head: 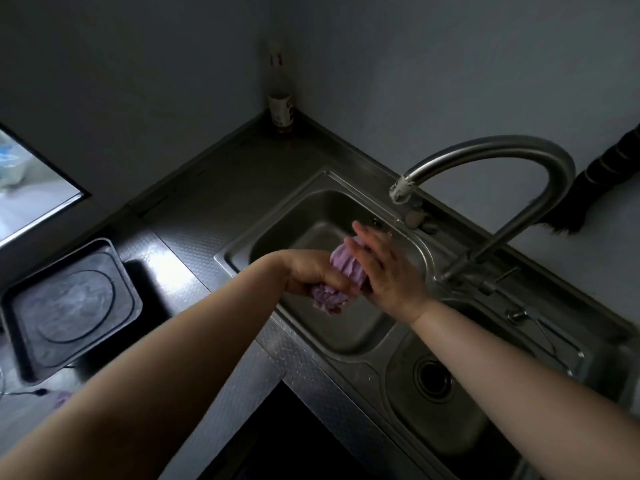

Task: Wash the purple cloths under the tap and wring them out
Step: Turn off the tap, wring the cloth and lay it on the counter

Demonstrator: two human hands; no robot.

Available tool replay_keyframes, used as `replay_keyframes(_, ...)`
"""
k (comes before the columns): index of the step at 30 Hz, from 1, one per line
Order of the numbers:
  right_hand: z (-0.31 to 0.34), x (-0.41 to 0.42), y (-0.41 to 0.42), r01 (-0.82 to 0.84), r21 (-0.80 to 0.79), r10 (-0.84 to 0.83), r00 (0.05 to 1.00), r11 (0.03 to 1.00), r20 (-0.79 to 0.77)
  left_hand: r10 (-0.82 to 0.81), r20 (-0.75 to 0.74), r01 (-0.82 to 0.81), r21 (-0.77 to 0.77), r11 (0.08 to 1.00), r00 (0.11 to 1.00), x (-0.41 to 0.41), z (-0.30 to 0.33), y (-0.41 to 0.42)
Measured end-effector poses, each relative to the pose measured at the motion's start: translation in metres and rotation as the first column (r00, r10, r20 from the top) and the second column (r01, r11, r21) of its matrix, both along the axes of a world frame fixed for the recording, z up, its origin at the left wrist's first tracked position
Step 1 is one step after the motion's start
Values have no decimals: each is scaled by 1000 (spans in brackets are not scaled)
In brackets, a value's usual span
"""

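Note:
A bunched purple cloth [341,268] hangs over the left basin of the steel sink [277,220]. My left hand [311,273] grips its lower part, with a tuft sticking out below the fist. My right hand [384,268] lies flat against the cloth's right side, fingers straight and pointing up-left. The curved tap [491,150] arches over the basin, its spout above and to the right of my hands. I cannot make out a water stream. A second bit of purple cloth [62,398] shows on the counter at lower left, mostly hidden by my left arm.
A dark square tray [20,306] sits on the counter left of the sink. A bottle [280,109] stands in the back corner. The right basin's drain [434,375] shows between my arms. A dark brush [588,195] hangs on the right wall. A window [31,188] is at left.

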State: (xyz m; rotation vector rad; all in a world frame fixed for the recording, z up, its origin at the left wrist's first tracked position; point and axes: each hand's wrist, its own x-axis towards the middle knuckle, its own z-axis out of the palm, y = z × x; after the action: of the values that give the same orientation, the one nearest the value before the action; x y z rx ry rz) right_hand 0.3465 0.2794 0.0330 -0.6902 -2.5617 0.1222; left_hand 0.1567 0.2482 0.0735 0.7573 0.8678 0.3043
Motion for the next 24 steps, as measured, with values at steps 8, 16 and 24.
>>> replay_keyframes(8,52,-37,9,528,-529,-84,756,665,649,31,-906,567,291,771,423,17,2,7)
replay_keyframes(16,47,-35,12,97,-949,-284,941,-299,185,491,-802,848,487,210,340,2,12,26)
replay_keyframes(24,52,-20,12,-98,-862,-325,942,-497,80,591,-727,745,599,296,350,6,7,21)
